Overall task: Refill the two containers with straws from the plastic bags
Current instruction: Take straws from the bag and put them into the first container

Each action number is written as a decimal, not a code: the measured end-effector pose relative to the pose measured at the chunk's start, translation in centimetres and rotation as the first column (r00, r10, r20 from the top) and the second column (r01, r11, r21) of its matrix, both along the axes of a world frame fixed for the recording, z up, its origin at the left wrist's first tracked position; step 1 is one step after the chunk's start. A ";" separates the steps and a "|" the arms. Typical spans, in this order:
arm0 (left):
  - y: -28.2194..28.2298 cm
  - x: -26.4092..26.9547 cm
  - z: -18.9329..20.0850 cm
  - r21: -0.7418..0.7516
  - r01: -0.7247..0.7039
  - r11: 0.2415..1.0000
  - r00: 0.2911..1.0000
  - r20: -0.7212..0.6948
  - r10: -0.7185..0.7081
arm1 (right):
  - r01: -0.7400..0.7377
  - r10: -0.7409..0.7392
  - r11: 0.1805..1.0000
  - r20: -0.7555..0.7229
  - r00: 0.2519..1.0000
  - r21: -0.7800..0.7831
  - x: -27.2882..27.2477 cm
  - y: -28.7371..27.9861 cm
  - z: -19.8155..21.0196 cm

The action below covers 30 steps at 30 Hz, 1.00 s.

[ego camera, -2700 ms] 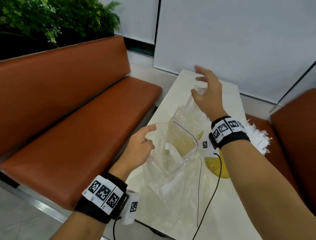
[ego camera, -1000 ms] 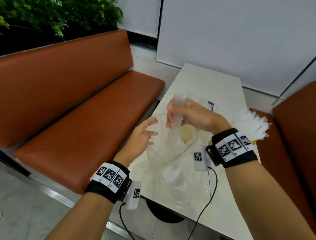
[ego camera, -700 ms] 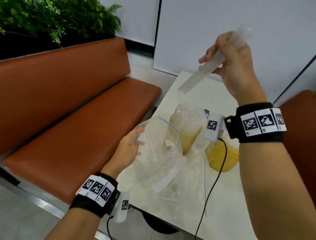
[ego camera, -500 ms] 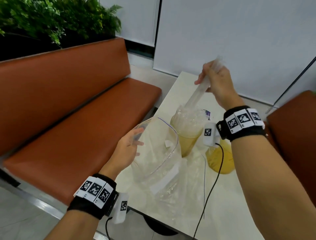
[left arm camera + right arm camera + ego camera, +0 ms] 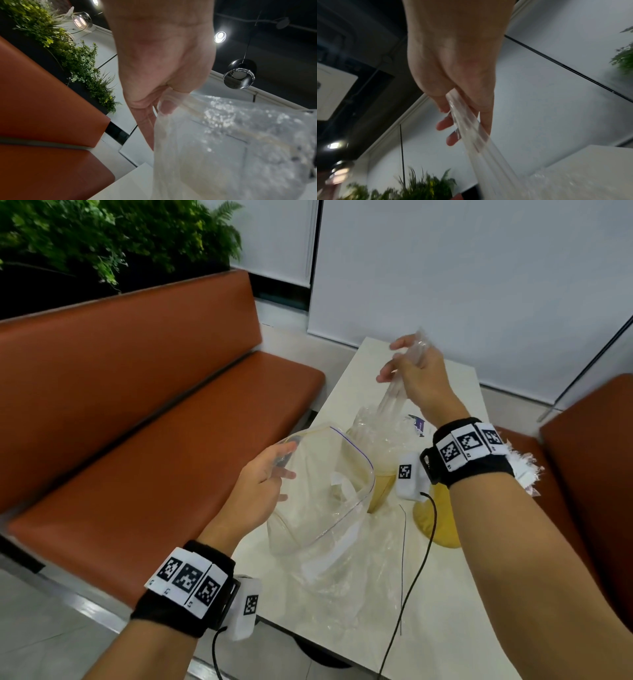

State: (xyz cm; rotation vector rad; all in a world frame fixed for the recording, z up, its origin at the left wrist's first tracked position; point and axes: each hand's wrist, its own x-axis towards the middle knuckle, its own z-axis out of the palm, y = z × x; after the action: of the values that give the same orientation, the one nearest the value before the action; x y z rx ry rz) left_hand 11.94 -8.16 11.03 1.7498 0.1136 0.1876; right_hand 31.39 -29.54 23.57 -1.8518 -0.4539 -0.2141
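A small bundle of wrapped straws (image 5: 394, 392) slants down into the near yellow container (image 5: 380, 491) on the white table (image 5: 452, 628), pinched in the right hand (image 5: 416, 374). The left hand (image 5: 257, 491) grips the rim of the open plastic bag (image 5: 325, 508); a 2nd yellow container (image 5: 438, 522) stands beside.

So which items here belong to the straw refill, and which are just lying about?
Job:
- right hand gripping straws
- left hand holding the plastic bag open
- two yellow containers

Lying about:
- table
- orange bench
- plants
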 end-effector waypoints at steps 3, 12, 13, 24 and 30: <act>-0.3 -0.1 0.3 -0.015 0.009 1.000 1.000 0.008 -0.009 | -0.029 0.013 0.993 -0.135 0.991 -0.118 0.2 0.6 -3.3; -0.3 -0.2 0.7 0.001 0.010 1.000 1.000 0.021 -0.010 | 0.185 -0.193 0.981 0.360 0.913 0.057 -0.8 -0.1 -3.3; -0.4 -0.2 0.7 0.005 0.012 1.000 1.000 0.020 -0.012 | 0.190 -0.158 0.982 0.448 0.880 -0.026 -0.2 -0.2 -2.5; -1.4 0.5 0.6 0.025 0.061 0.998 0.998 0.028 -0.062 | 0.204 0.076 0.603 0.310 0.948 -0.771 -0.4 -0.7 -7.9; -1.5 0.6 0.7 0.046 0.052 0.998 0.998 0.020 -0.052 | 0.231 -0.146 0.417 0.186 0.972 -0.879 -0.3 -0.8 -8.2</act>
State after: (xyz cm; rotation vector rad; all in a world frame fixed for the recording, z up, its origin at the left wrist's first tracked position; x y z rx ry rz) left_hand 12.52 -9.62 11.78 1.7935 0.0483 0.1722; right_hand 31.05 -30.33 15.33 -3.0071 -0.4447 -0.2156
